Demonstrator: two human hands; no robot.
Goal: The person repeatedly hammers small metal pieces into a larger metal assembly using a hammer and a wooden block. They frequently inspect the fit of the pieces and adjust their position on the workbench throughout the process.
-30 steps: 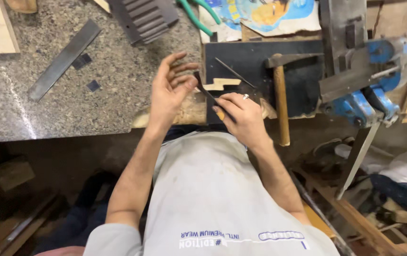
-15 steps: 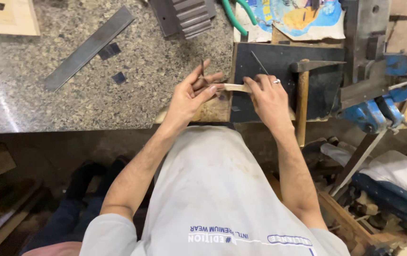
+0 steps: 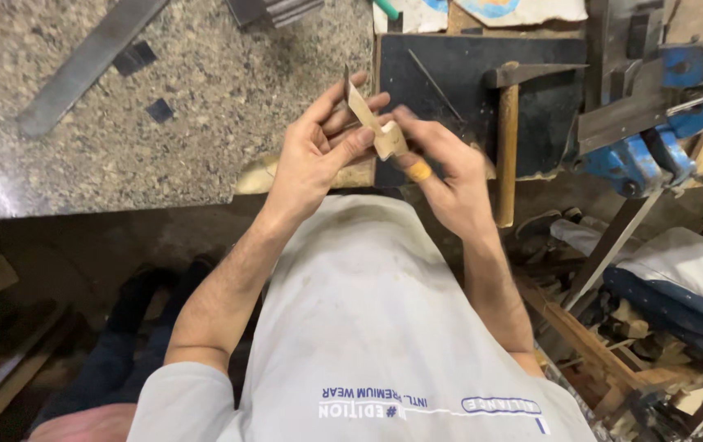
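Pale wood, one small notched piece [image 3: 386,139], held in the air between your two hands, above the near edge of the surface and in front of your chest.

Left hand [image 3: 318,151]: fingers partly curled, thumb and forefinger pinching the wooden piece together with a thin dark blade or strip [image 3: 346,82] that stands up past your fingertips. Which of the two carries the other, the picture does not show.

Right hand [image 3: 441,176]: closed on the lower end of the same piece from the other side; somewhat blurred. An orange-yellow cover [image 3: 419,171] sits on one finger.

Progress, by judgement: the piece already shows a cut step at one end, so shaping looks begun; the faces seem raw and unfinished, and how much remains cannot be told.

Just beyond the hands: a dark metal plate [image 3: 417,115] lying on the surface, a thin rod [image 3: 433,82] across it, and a hammer [image 3: 507,139] with a wooden handle, its head on the plate and handle reaching over the edge.

Right of the plate: a blue bench vise [image 3: 654,123].

Left: speckled granite surface [image 3: 228,123], with a long flat metal bar [image 3: 89,65] and two small dark squares [image 3: 146,82].
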